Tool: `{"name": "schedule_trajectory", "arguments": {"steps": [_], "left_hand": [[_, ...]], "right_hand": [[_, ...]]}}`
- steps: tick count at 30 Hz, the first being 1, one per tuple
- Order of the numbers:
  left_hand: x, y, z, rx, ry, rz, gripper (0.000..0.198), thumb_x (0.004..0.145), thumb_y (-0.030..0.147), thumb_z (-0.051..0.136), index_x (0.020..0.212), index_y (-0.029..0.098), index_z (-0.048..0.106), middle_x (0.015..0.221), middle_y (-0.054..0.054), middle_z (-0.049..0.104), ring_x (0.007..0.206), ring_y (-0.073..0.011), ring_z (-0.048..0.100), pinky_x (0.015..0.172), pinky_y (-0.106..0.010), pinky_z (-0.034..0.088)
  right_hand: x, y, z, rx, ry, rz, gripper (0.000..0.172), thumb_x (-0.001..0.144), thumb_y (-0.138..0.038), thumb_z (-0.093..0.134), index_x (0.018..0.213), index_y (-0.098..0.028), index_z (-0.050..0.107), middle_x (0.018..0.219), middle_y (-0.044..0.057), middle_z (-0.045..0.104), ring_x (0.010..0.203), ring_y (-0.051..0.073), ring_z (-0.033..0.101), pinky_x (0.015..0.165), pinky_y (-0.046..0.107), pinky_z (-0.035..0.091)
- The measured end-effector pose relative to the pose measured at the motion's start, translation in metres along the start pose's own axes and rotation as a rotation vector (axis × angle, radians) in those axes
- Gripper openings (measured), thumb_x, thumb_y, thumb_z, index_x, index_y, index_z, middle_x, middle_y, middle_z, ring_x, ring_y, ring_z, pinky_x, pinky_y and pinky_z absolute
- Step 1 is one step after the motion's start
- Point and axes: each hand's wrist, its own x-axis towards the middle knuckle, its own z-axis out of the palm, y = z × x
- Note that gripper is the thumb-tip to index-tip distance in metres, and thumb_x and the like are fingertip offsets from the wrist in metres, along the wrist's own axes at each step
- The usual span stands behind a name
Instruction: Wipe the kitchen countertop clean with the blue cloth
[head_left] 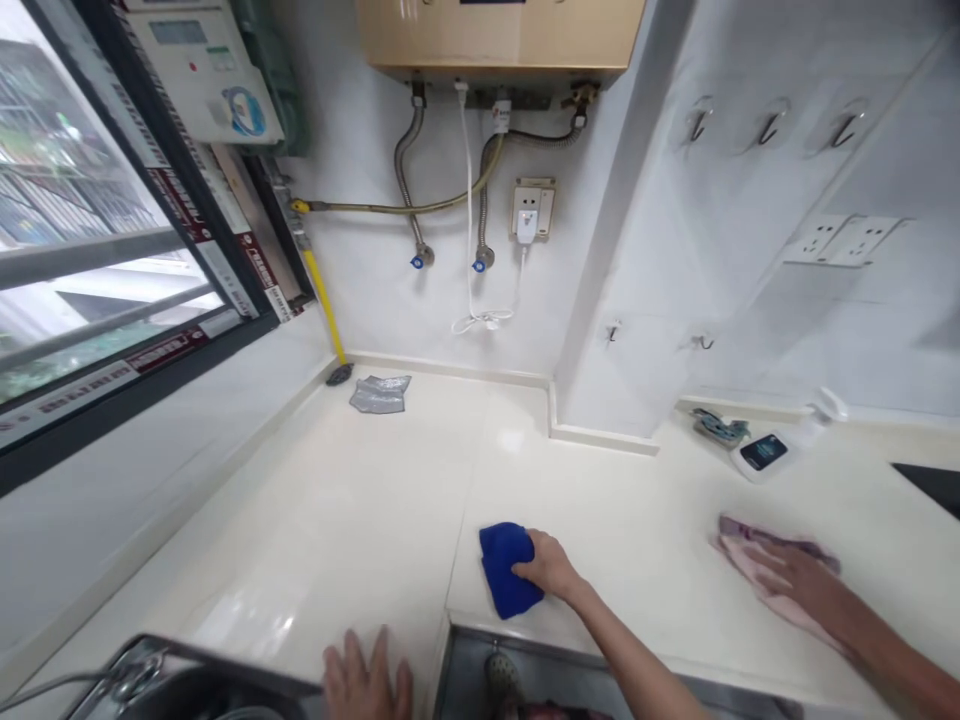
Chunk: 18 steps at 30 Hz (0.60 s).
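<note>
The left hand point(367, 682) lies released, fingers spread and palm down, on the front edge of the desk point(360, 520) just beside the sink rim point(150, 655); this placement reads as a brace that steadies the body while the other arm reaches forward. The right hand point(551, 565) is clenched over the near edge of the blue cloth point(506, 570), with the fingers curled onto the fabric and pressing it flat against the desk surface; the cloth is bunched into a compact pad, which keeps it under the palm and gives firm contact with the surface. The blue cloth sits near the front of the desk, just to the right of the seam between the two desk sections. Further right, a third hand point(795, 578) on an arm entering from the right edge rests flat on a pink cloth point(750, 560) spread on the desk; it appears to belong to another person. A spray bottle point(780, 445) lies on its side near the wall behind the pink cloth. A grey rag point(380, 394) lies well apart in the far corner, below the water heater point(499, 35) and its hoses.
</note>
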Motion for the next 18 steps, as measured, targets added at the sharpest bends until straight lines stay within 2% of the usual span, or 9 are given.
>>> {"name": "schedule_trajectory", "arguments": {"steps": [2, 5, 7, 10, 12, 14, 16, 18], "left_hand": [[-0.002, 0.012, 0.001, -0.217, -0.08, 0.048, 0.048, 0.095, 0.04, 0.043, 0.12, 0.012, 0.074, 0.15, -0.027, 0.056, 0.155, -0.0469, 0.029, 0.119, -0.068, 0.041], [-0.005, 0.04, -0.001, -0.607, -0.386, -0.11, 0.056, 0.093, 0.051, 0.043, 0.13, 0.016, 0.067, 0.144, -0.019, 0.065, 0.136, -0.034, 0.06, 0.116, -0.055, 0.051], [-0.002, 0.064, -0.006, -0.839, -0.554, -0.266, 0.065, 0.091, 0.06, 0.046, 0.137, 0.015, 0.059, 0.146, -0.019, 0.064, 0.133, -0.0305, 0.063, 0.116, -0.05, 0.053], [0.01, 0.098, -0.016, -1.135, -0.608, -0.492, 0.082, 0.084, 0.07, 0.057, 0.147, 0.017, 0.047, 0.151, -0.019, 0.059, 0.142, -0.0306, 0.055, 0.117, -0.048, 0.051], [0.019, 0.114, -0.024, -1.332, -0.666, -0.674, 0.093, 0.079, 0.074, 0.063, 0.15, 0.018, 0.042, 0.149, -0.022, 0.06, 0.133, -0.0345, 0.063, 0.11, -0.052, 0.055], [0.029, 0.123, -0.031, -1.46, -0.663, -0.796, 0.092, 0.075, 0.076, 0.066, 0.142, 0.017, 0.049, 0.141, -0.025, 0.065, 0.116, -0.0368, 0.072, 0.099, -0.055, 0.061], [0.038, 0.123, -0.038, -1.486, -0.518, -0.776, 0.084, 0.069, 0.075, 0.074, 0.126, 0.016, 0.059, 0.13, -0.024, 0.072, 0.112, -0.0356, 0.074, 0.099, -0.053, 0.06], [0.046, 0.119, -0.045, -1.444, -0.347, -0.691, 0.075, 0.065, 0.07, 0.08, 0.116, 0.018, 0.061, 0.122, -0.02, 0.076, 0.114, -0.032, 0.072, 0.104, -0.048, 0.058]], "right_hand": [[-0.007, 0.0, -0.001, 0.008, 0.019, -0.012, 0.037, 0.068, -0.032, 0.076, 0.103, -0.019, 0.073, 0.103, 0.008, 0.075, 0.1, 0.028, 0.069, 0.093, 0.039, 0.053], [-0.02, -0.004, -0.004, 0.062, 0.066, -0.031, 0.03, 0.074, -0.039, 0.074, 0.096, -0.02, 0.071, 0.098, 0.006, 0.075, 0.096, 0.027, 0.068, 0.09, 0.039, 0.053], [-0.03, -0.012, -0.003, 0.281, 0.075, -0.042, 0.033, 0.077, -0.047, 0.074, 0.094, -0.02, 0.07, 0.09, 0.004, 0.074, 0.088, 0.025, 0.068, 0.084, 0.037, 0.055], [-0.048, -0.036, 0.001, 0.752, 0.042, -0.039, 0.046, 0.076, -0.058, 0.079, 0.098, -0.019, 0.07, 0.089, 0.004, 0.075, 0.083, 0.023, 0.068, 0.079, 0.036, 0.057], [-0.06, -0.054, 0.007, 0.916, 0.007, -0.027, 0.053, 0.078, -0.063, 0.079, 0.105, -0.018, 0.072, 0.095, 0.006, 0.077, 0.087, 0.024, 0.069, 0.082, 0.036, 0.057], [-0.069, -0.069, 0.013, 0.944, -0.019, -0.03, 0.056, 0.081, -0.067, 0.076, 0.107, -0.018, 0.074, 0.099, 0.007, 0.078, 0.09, 0.025, 0.07, 0.085, 0.038, 0.058], [-0.073, -0.08, 0.018, 0.882, -0.006, -0.067, 0.057, 0.082, -0.069, 0.073, 0.107, -0.018, 0.075, 0.1, 0.008, 0.078, 0.092, 0.026, 0.07, 0.086, 0.038, 0.058], [-0.068, -0.089, 0.022, 0.794, 0.028, -0.146, 0.057, 0.084, -0.07, 0.07, 0.109, -0.019, 0.075, 0.105, 0.009, 0.078, 0.097, 0.028, 0.07, 0.091, 0.039, 0.057]]}}
